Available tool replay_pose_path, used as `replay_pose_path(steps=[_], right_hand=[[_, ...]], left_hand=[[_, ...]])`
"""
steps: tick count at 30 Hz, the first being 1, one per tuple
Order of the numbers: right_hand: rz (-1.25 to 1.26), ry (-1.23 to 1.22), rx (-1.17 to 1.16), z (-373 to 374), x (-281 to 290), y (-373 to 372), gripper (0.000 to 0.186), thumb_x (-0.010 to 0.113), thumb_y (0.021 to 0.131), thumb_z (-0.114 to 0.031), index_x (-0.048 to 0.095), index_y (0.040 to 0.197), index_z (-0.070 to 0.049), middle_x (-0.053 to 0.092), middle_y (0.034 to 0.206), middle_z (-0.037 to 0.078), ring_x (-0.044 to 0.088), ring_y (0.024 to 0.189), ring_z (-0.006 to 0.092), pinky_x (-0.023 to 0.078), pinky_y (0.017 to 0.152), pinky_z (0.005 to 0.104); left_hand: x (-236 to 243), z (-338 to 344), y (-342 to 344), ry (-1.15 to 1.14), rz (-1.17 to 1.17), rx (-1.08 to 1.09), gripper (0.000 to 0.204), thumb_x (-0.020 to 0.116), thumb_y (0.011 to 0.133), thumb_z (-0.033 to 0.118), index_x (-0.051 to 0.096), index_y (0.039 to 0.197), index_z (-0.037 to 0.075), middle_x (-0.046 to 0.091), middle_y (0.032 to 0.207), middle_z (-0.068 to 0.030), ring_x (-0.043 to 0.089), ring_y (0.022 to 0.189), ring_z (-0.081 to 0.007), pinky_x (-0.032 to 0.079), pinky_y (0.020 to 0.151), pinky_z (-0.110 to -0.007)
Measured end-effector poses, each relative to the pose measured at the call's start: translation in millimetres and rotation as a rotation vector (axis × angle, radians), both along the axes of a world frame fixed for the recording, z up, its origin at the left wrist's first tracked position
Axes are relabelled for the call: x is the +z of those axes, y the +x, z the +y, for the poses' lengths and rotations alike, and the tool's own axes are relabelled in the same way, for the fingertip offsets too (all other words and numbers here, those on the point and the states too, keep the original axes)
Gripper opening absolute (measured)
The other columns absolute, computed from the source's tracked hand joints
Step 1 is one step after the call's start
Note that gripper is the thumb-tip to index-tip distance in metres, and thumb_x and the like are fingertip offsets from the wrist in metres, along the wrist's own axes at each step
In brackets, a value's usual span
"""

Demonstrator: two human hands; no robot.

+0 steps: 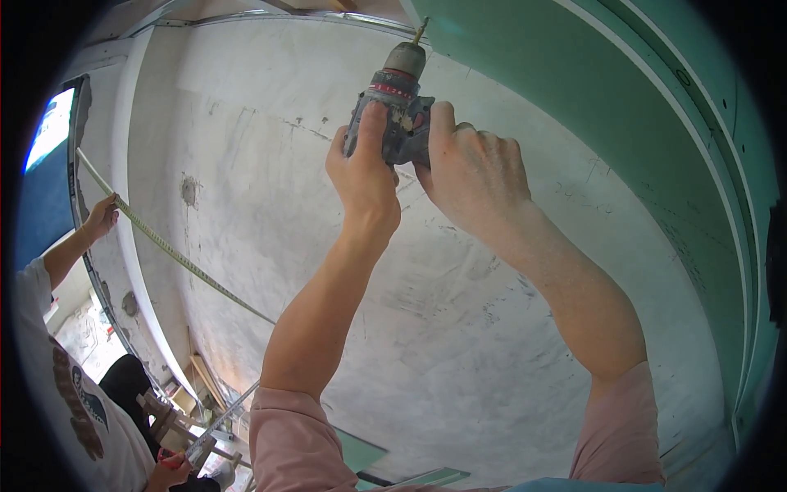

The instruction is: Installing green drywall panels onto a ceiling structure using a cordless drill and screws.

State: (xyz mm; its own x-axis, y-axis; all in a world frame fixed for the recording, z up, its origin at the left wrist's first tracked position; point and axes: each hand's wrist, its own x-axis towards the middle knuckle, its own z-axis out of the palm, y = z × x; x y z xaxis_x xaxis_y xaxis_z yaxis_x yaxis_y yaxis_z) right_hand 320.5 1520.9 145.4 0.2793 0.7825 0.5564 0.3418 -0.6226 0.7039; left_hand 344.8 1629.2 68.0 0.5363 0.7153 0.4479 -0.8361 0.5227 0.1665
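Raised overhead, a dark grey cordless drill (381, 105) with a red ring points upward. A thin bit (422, 31) sticks out of its chuck, near the edge of a green board. My left hand (366, 168) is closed around the drill's body, thumb lying along its side. My right hand (479, 168) grips the drill's handle on the right, knuckles toward me. The trigger is hidden. Whether the bit touches anything I cannot tell.
Green ceiling board (525, 74) spans the upper right. A metal track (311, 14) runs along the wall's top. At the left, a person in white (90, 410) holds a stretched tape measure (188, 262). A wooden stand (176, 422) stands low left, before the pale wall (459, 328).
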Motion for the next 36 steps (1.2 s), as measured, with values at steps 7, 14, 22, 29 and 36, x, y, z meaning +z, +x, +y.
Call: replay_pose_path(steps=[7,14,22,29,36], right_hand=[[0.046,0.030,-0.055,7,1,-15,0.042,0.068,0.088,-0.021,0.042,0.113,0.000,0.065,0.070,0.013,0.070,0.062,0.0251,0.057,0.058,0.0352],[0.024,-0.013,-0.078,2,2,-16,0.041,0.064,0.088,-0.017,0.045,0.117,0.006,0.065,0.069,0.013,0.069,0.060,0.0217,0.056,0.055,0.0315],[0.036,-0.006,-0.144,4,3,-21,0.047,0.067,0.091,-0.024,0.041,0.120,0.003,0.066,0.073,0.014,0.069,0.061,0.0232,0.056,0.058,0.0331],[0.005,-0.004,-0.075,-3,-5,-17,0.058,0.072,0.084,-0.022,0.041,0.126,0.004,0.067,0.079,0.017,0.070,0.067,0.0275,0.056,0.056,0.0363],[0.398,0.242,0.320,-91,-103,-3,0.062,0.073,0.073,-0.013,0.044,0.126,0.002,0.063,0.086,0.016,0.068,0.075,0.0322,0.055,0.058,0.0395]], left_hand=[[-2,6,-4,0.013,0.018,0.004,0.040,0.070,0.087,0.042,0.058,0.098,0.005,0.057,0.074,-0.0010,0.039,0.049,-0.0048,0.024,0.041,-0.022],[-1,2,-2,0.010,-0.005,-0.039,0.040,0.072,0.087,0.040,0.056,0.091,0.003,0.055,0.072,-0.0005,0.038,0.048,-0.0041,0.024,0.040,-0.023],[0,0,-2,0.014,-0.017,-0.095,0.037,0.070,0.088,0.040,0.057,0.092,0.005,0.054,0.071,0.0008,0.036,0.047,-0.0039,0.023,0.041,-0.023],[-18,-9,-1,0.010,-0.039,-0.112,0.031,0.065,0.093,0.039,0.058,0.095,0.008,0.054,0.072,0.0034,0.034,0.048,-0.0024,0.021,0.041,-0.022],[-177,-83,-14,-0.146,0.233,-0.193,0.059,0.037,0.098,0.063,0.051,0.119,0.010,0.054,0.084,0.0005,0.038,0.063,-0.0071,0.025,0.053,-0.022]])
